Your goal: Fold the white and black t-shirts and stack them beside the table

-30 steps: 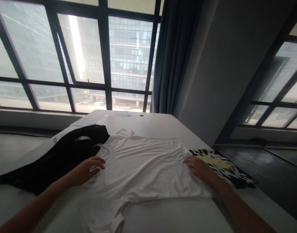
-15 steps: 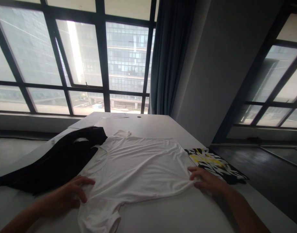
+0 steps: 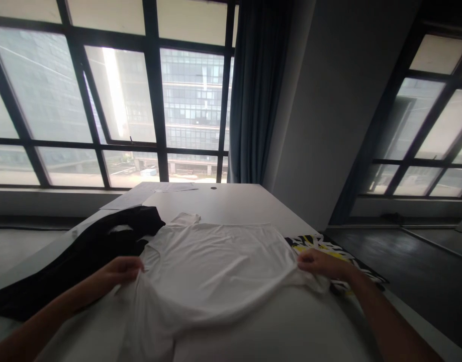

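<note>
A white T-shirt (image 3: 219, 266) lies spread sideways over the table, its neckline toward the left. My left hand (image 3: 125, 271) pinches it near the collar and shoulder, fingers closed on the cloth. On the opposite side my right hand (image 3: 309, 262) grips the shirt near its hem, also closed. The near edge of the shirt is lifted off the table between the two hands, and one sleeve hangs down blurred below my left hand. The far sleeve lies flat beyond the collar.
A black garment (image 3: 98, 251) lies left of the shirt, partly behind my left arm. Black, white and yellow patterned cloth (image 3: 329, 251) rests at the table's right edge. Papers (image 3: 127, 197) lie on the white table (image 3: 231, 201) toward the window. A blue curtain (image 3: 249, 100) hangs behind.
Both hands have closed on the white T-shirt and raised its near edge from the table. Before, the fingers lay spread on the cloth. The view has tilted up slightly.
</note>
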### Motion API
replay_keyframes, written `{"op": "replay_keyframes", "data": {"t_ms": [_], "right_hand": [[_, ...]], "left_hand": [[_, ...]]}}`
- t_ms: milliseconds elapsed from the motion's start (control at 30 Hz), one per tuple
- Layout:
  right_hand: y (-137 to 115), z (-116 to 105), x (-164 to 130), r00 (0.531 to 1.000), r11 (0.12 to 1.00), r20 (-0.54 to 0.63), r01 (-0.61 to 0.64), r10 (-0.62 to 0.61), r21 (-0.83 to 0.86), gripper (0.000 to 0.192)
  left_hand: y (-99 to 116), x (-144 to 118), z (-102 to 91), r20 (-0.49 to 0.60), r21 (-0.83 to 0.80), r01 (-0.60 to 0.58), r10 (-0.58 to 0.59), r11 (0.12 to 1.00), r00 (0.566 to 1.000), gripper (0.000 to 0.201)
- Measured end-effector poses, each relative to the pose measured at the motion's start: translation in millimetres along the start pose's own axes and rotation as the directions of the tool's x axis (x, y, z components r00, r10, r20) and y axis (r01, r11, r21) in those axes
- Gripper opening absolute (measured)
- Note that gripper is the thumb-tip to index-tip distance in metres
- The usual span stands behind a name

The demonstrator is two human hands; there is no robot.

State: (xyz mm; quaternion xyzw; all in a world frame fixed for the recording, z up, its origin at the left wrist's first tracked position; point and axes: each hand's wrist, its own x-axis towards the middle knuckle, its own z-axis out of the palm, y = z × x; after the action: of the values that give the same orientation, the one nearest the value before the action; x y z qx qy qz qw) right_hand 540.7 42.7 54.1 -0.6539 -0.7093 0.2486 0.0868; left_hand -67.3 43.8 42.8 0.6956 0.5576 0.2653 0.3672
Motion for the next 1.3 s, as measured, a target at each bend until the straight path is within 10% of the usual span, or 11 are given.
{"op": "replay_keyframes", "data": {"t_ms": [133, 300, 467, 633, 800, 1033, 1200, 1300], "right_hand": [[-3, 10, 38, 0.923, 0.961, -0.357, -0.214, 0.142, -0.173, 0.023], [9, 34, 46, 0.865, 0.972, -0.487, -0.203, 0.122, -0.118, 0.046], [22, 34, 38, 0.897, 0.981, -0.403, -0.196, 0.181, 0.003, 0.065], [25, 31, 30, 0.946, 0.982, -0.269, -0.191, 0.183, -0.003, 0.035], [34, 28, 26, 0.926, 0.973, -0.317, -0.157, 0.204, 0.169, 0.028], [42, 28, 23, 0.887, 0.731, -0.354, 0.029, 0.296, 0.682, 0.05], [42, 36, 33, 0.8, 0.912, -0.563, 0.05, 0.208, 0.408, 0.036], [46, 40, 39, 0.837, 0.992, -0.54, -0.022, 0.087, 0.126, 0.031]], "left_hand": [[17, 35, 17.2, -0.121, -0.041, 0.084, -0.088, 0.996, 0.989, 0.059], [0, 37, 31.0, -0.088, -0.021, 0.089, -0.09, 0.996, 0.992, 0.07], [1, 33, 40.9, -0.113, 0.05, 0.088, -0.082, 0.995, 0.99, 0.066], [4, 41, 43.0, -0.111, 0.167, 0.065, -0.047, 0.984, 0.993, 0.055], [-10, 28, 23.4, -0.026, -0.082, -0.096, 0.094, 0.992, 0.995, 0.047], [-27, 1, 24.3, 0.055, -0.018, 0.006, -0.005, 1.0, 0.998, 0.054], [-30, 6, 14.4, 0.115, 0.224, 0.02, -0.046, 0.974, 0.992, 0.05], [-37, 3, 0.9, 0.112, 0.306, 0.007, -0.043, 0.952, 0.993, 0.044]]}}
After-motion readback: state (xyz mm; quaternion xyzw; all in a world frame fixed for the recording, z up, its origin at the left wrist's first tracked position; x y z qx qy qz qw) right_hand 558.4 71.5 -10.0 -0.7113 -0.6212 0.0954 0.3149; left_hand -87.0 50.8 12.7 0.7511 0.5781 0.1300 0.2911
